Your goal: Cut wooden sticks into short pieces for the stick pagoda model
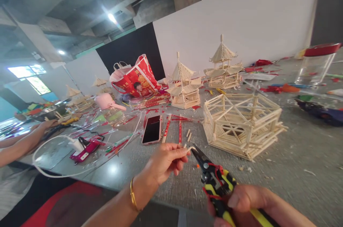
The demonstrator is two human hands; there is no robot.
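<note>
My left hand (168, 159) pinches a short pale wooden stick (190, 148) between thumb and fingers. In my right hand (245, 202) is a pair of yellow-and-black pruning shears (215, 180), its dark blades pointing at the stick's end and seeming to touch it. A few short cut stick pieces (189, 136) lie on the table just beyond my left fingers. To the right of the blades stands a six-sided open frame (241, 123) built of wooden sticks, touched by neither hand.
Stick pagodas (184, 87) stand behind, near a red shopping bag (136, 77). A phone (152, 130) and a magenta power strip (84, 151) with a looping white cable (53, 175) lie left. A red-lidded jar (316, 64) stands right. Another person's arms (29, 137) reach in at far left.
</note>
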